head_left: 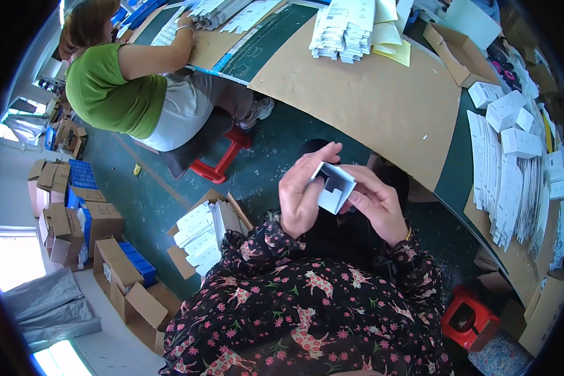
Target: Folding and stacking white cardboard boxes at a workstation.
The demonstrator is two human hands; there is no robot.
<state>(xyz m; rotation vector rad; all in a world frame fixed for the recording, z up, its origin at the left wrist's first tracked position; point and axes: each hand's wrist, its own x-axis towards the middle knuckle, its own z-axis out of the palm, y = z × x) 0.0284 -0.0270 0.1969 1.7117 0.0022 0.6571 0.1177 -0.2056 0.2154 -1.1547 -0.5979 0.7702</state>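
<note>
A small white cardboard box, partly folded with an open flap, sits between both my hands above my lap. My left hand grips its left side, fingers stretched up along the flap. My right hand holds the right side with thumb and fingers pressed on the card. My sleeves are dark with a pink floral print.
A curved table covered in brown board carries stacks of flat white box blanks and folded boxes. A person in a green top sits at the far left. An open carton of white boxes and red stools stand on the floor.
</note>
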